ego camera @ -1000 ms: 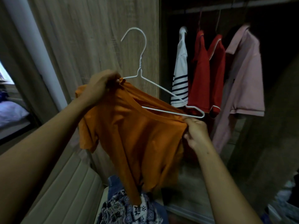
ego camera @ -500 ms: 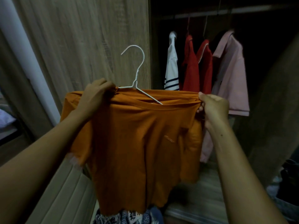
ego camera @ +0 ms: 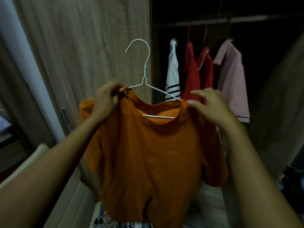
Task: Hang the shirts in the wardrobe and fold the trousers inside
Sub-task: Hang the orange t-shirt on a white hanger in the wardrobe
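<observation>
Gripping the shirt (ego camera: 148,153) and hanger (ego camera: 144,76) is the left hand (ego camera: 105,99); right hand (ego camera: 209,107) is hovering spread, holding nothing.

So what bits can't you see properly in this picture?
Head view:
- White hanger: both ends hidden under the orange shirt.
- Patterned cloth: covered by the shirt, cut off by the bottom edge.
- Right hand: blurred; unclear whether it touches the shirt.
- Rail: too dark to see the hooks on it.
</observation>
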A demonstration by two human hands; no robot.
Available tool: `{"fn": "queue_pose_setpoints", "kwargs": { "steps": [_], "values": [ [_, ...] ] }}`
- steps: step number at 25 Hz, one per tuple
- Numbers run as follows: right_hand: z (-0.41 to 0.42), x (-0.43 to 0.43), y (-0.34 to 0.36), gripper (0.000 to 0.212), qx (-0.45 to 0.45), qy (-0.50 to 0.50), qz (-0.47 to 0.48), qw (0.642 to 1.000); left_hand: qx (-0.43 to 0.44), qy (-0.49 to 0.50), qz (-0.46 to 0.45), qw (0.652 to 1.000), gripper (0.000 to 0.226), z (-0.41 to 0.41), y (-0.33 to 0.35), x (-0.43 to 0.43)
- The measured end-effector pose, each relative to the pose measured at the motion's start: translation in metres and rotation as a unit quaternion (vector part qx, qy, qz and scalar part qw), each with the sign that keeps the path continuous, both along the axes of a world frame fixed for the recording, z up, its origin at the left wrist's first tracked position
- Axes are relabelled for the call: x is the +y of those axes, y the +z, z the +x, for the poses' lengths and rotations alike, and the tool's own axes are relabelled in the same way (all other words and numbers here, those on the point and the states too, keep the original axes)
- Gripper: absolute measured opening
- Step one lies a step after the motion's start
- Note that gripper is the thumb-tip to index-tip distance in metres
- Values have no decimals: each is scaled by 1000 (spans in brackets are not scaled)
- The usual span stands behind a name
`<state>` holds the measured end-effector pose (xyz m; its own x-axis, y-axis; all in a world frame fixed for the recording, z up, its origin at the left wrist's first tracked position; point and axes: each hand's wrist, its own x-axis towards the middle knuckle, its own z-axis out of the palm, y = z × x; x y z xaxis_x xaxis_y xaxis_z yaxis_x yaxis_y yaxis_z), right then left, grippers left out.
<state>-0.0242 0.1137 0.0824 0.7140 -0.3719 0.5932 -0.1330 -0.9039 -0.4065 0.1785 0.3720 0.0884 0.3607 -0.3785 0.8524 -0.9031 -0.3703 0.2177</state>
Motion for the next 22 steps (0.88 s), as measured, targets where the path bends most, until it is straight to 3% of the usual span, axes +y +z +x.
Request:
{"fn": "queue_pose_setpoints", "kwargs": {
  "steps": [2,7,10,15,22],
  "values": [
    [-2,-2,-9,15,62,26,26,997,31,0,-26,999,20,-2,3,-4],
    [-12,-1,-5,13,-86,-46,-17,995,109,40,-122,986,24,-3,11,-11],
    [-19,-3,4,16,-119,-47,-26,991,100,62,-91,989,28,8,2,-10],
    [-44,-8,10,19,-118,-70,1,991,113,75,38,990,41,28,-12,-12],
    [-114,-28,7,18,-96,-180,-6,979,112,-87,24,990,30,2,2,-100]
  ]
}}
